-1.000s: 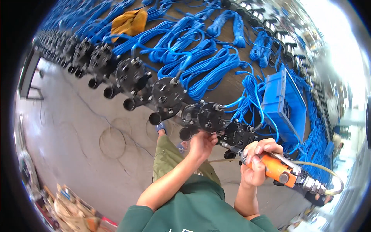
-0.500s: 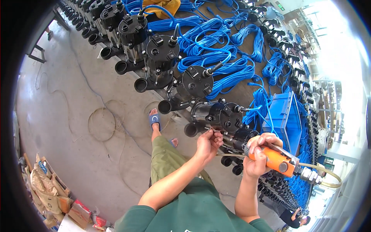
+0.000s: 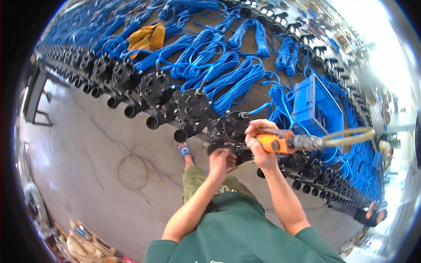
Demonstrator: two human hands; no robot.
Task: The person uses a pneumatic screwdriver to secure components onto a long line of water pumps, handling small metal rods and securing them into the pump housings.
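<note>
My right hand point(image 3: 262, 151) is wrapped round an orange air-powered driver point(image 3: 272, 143), whose metal fitting leads into a clear hose point(image 3: 351, 135). The tool's front end is hidden behind my fingers, next to a black pump point(image 3: 237, 126) with a blue cable. Just left of the tool, my left hand point(image 3: 220, 162) is held close to the lower side of the pumps, its fingers curled together and slightly blurred. Whatever those fingers pinch cannot be made out. Another black pump point(image 3: 193, 105) stands to the left, its round outlet point(image 3: 180, 135) pointing toward me.
A long row of black pumps runs along the bench edge on both sides. Coiled blue cables point(image 3: 239, 83), a yellow cloth point(image 3: 148, 38) and a blue crate point(image 3: 316, 107) lie on the bench. A loose hose point(image 3: 133, 172) curls on the floor. Another person point(image 3: 370, 215) is at far right.
The view has swung, so the pumps and crate sit differently in it. Both hands have moved left in the view; the driver is still in my right hand and points more level.
</note>
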